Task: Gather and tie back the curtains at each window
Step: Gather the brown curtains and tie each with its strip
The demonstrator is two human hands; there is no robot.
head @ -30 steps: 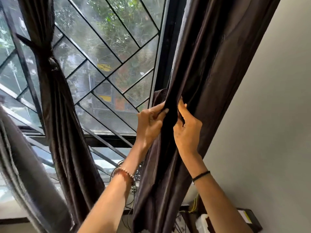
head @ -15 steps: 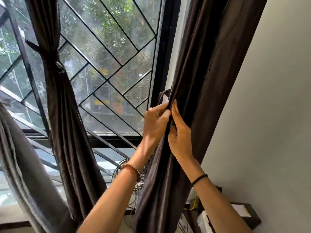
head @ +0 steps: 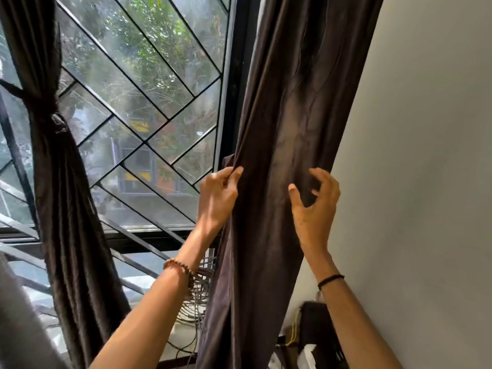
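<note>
surface: pale window ledge (head: 183, 338) | on it: loose coil of grey cables (head: 197, 299)

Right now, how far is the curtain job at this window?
Done: the dark brown fabric curtain on the left is gathered and knotted. In hand: the left hand pinches the inner edge of the matching right curtain; the right hand reaches, fingers spread, no grip yet. Left: bunching and tying it.

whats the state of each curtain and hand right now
left curtain, gathered and tied back
right curtain, hanging loose, not yet tied
left hand, pinching the right curtain's window-side edge
right hand, fingers spread and half curled in front of the right curtain, gripping nothing
</note>
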